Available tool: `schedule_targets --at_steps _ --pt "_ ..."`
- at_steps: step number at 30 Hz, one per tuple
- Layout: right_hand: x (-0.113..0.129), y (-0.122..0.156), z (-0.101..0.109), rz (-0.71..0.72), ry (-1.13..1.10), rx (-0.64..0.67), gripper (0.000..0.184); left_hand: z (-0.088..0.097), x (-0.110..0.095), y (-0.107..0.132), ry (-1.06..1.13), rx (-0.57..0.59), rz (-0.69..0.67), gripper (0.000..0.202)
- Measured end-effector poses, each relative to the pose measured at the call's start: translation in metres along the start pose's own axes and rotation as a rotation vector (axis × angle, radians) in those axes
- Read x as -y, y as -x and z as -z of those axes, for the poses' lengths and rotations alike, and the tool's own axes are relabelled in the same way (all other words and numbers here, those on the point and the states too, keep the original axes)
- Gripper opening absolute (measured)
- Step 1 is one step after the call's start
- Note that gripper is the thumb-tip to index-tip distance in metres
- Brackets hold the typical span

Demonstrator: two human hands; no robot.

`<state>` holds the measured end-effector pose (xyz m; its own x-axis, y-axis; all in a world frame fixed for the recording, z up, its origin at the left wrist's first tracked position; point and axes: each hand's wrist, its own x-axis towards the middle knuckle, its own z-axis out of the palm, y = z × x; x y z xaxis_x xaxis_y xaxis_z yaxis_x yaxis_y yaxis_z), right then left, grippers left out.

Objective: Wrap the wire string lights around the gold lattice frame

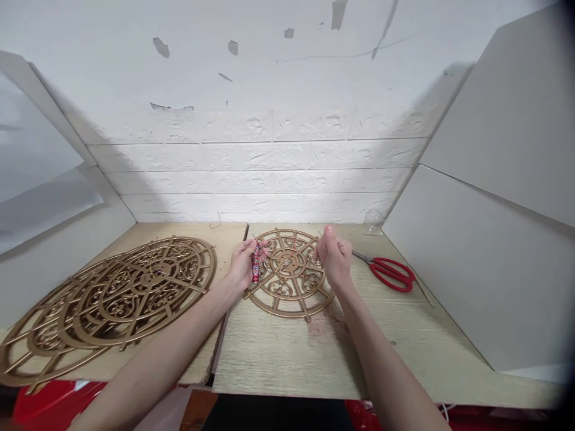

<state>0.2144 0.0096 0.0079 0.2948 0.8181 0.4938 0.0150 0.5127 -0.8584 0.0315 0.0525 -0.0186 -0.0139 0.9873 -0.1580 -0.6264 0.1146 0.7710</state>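
A round gold lattice panel (287, 299) with scrollwork and a ringed centre lies flat on the wooden table. Over its left edge, my left hand (244, 263) is closed on a small red patterned cylinder (256, 269), held upright, with thin dark and red strands by the fingertips. Thin yellowish cord shows near the panel's centre. At the panel's right edge my right hand (335, 254) is closed with the thumb up; whatever its fingers hold is hidden.
Several similar gold panels (123, 299) lie overlapped on the left board. Red-handled scissors (390, 274) rest to the right, beside a thin stick (423, 290). A clear cup (372, 221) stands near the back wall. White panels (471, 263) flank both sides.
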Motion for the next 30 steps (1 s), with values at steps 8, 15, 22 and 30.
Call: schedule_targets --at_steps 8,15,22,30 --pt "0.051 0.045 -0.008 0.354 0.569 0.852 0.018 0.001 -0.001 0.0 0.031 0.028 0.018 0.017" --pt "0.059 0.113 0.058 0.505 0.673 0.528 0.035 0.0 -0.001 0.001 0.042 0.016 0.026 0.012" --pt "0.03 0.13 0.084 0.624 1.053 0.806 0.052 0.001 0.0 -0.002 0.037 0.001 0.02 0.011" --pt "0.011 0.15 0.086 0.33 1.321 0.426 0.081 0.0 -0.003 0.002 0.001 0.016 0.031 0.01"
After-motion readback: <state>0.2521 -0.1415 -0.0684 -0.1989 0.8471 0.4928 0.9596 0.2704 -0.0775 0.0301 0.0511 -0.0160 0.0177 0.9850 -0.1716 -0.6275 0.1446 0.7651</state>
